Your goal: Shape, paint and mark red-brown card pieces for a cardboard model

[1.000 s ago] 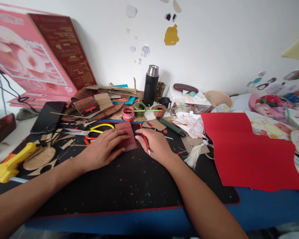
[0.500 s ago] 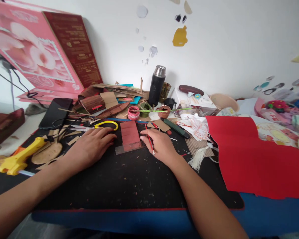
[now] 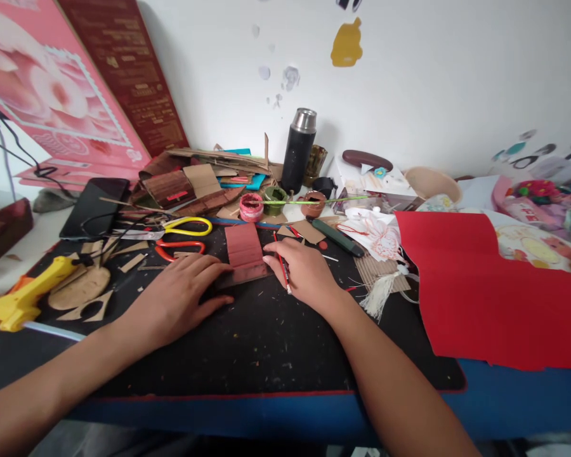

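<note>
A reddish-brown painted cardboard piece (image 3: 243,244) lies on the black mat between my hands. Across its near end rests a clear ruler (image 3: 250,274). My left hand (image 3: 183,295) is palm down, fingers stretched and thumb apart, its fingertips at the ruler's left end; whether they press on it I cannot tell. My right hand (image 3: 309,270) grips a slim red pencil (image 3: 281,263), its point tilted away from me, with the fingertips near the card's right edge. Scissors with yellow handles (image 3: 189,224) and a red-orange handled pair (image 3: 179,244) lie beyond my left hand.
A yellow glue gun (image 3: 33,295) and cardboard scraps (image 3: 88,311) lie at left. Paint jars (image 3: 252,208), a black thermos (image 3: 299,152) and a green utility knife (image 3: 337,237) stand or lie behind. Red sheet material (image 3: 485,292) covers the right side.
My left hand has moved right and nearer me, to the ruler's left end, uncovering the red-orange handles. My right hand keeps the pencil by the card. The view has tilted slightly down.
</note>
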A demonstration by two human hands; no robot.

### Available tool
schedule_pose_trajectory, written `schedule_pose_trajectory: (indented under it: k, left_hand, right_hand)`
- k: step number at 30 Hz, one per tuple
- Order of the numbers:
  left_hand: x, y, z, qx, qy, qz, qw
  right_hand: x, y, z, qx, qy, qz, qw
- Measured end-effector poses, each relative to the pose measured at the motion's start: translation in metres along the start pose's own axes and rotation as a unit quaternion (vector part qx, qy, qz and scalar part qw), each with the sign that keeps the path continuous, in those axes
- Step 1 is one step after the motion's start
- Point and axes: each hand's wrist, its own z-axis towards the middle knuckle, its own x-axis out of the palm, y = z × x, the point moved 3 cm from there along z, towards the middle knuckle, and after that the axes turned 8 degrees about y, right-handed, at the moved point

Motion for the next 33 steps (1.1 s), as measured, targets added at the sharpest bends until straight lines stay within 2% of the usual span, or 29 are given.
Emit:
schedule_pose_trajectory:
  k: [5, 10, 17, 26, 33]
  left_hand:
    - [0.005, -0.004, 0.007, 0.003, 0.008, -0.004, 1.0]
    - [0.003, -0.01, 0.012, 0.026, 0.008, -0.009, 1.0]
    - [0.005, -0.014, 0.018, 0.028, 0.003, 0.022, 0.999]
    - [0.0, 0.005, 0.012, -0.013, 0.013, -0.008, 1.0]
    - [0.001, 0.02, 0.002, -0.037, -0.008, -0.01, 0.999]
  right_hand:
    - [-0.002, 0.0, -0.001, -0.022, -0.015, 0.032, 0.999]
    - [-0.004, 0.003, 0.0, -0.016, -0.045, 0.046, 0.998]
    - [0.0, 0.004, 0.001, -0.014, -0.008, 0.047, 0.999]
    - [0.006, 0.011, 0.0, -0.054, 0.016, 0.097, 0.994]
    - [0.011, 0.019, -0.001, -0.079, 0.037, 0.075, 0.993]
